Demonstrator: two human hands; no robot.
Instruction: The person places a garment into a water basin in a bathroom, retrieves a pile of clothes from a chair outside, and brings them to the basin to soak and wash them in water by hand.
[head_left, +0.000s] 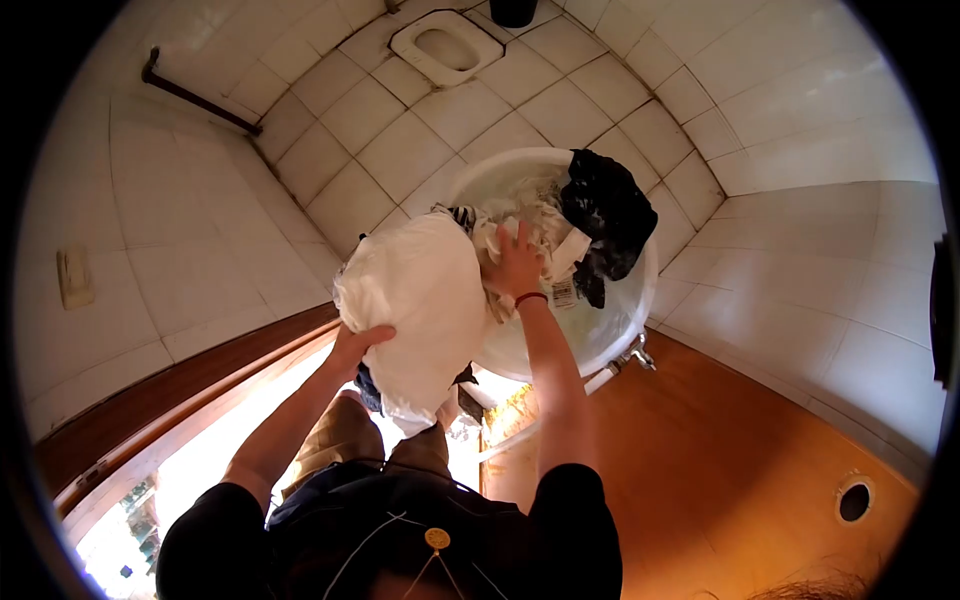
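Observation:
My left hand point(362, 346) is closed on the lower left edge of a large white bag point(415, 300), its thumb lying over the front. The bag looks thin and crinkled at its bottom end, and dark cloth point(369, 388) shows beneath it. My right hand point(516, 265), with a dark red band at the wrist, reaches into a round white basin point(625, 345). Its fingers dig into a bunched white garment point(540, 222) there; the fingertips are partly sunk in the folds. A wet black garment point(610, 215) hangs over the basin's right rim. Cloudy water shows in the basin.
A squat toilet point(447, 47) and a black bucket point(513, 10) are at the far end of the tiled floor point(420, 145). A metal tap point(640, 353) sits beside the basin, near a brown door point(710, 450). A dark pipe point(200, 100) runs along the left wall.

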